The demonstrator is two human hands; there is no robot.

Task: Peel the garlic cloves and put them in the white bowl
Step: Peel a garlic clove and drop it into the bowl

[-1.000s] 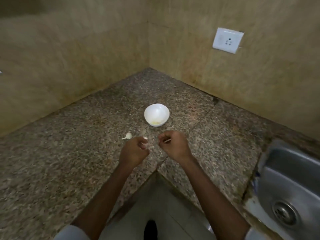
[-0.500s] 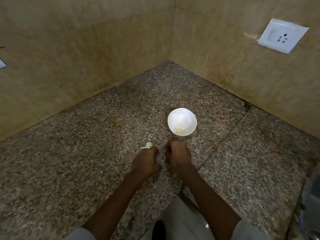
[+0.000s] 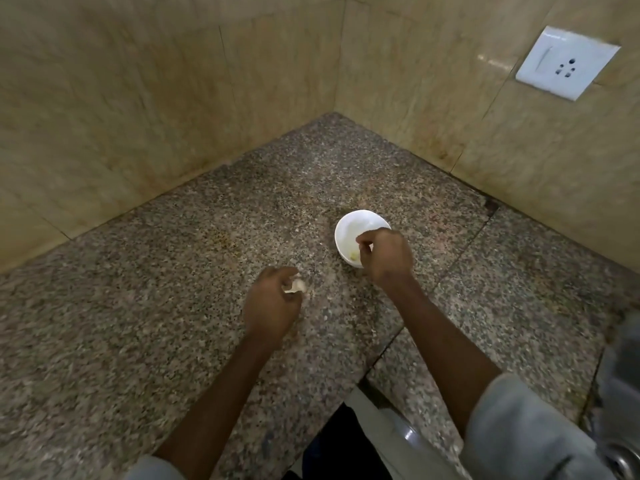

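The white bowl (image 3: 349, 225) stands on the speckled granite counter (image 3: 173, 289) near the wall corner, with pale yellow peeled garlic (image 3: 353, 257) at its bottom. My right hand (image 3: 388, 256) hovers over the bowl's right half, thumb and fingers pinched together above the inside. What they pinch looks like a small clove and is mostly hidden. My left hand (image 3: 272, 303) is down on the counter left of the bowl. Its curled fingers hold an unpeeled white garlic clove (image 3: 296, 285).
Tiled walls meet in a corner behind the bowl. A white wall socket (image 3: 566, 62) is at the upper right. A steel sink (image 3: 623, 375) lies at the right edge. The counter's front edge makes an inward corner near my body (image 3: 367, 382).
My hands, which were together in front of the bowl, have parted. The right hand went up over the bowl. The left hand went left onto the clove that lay on the counter.
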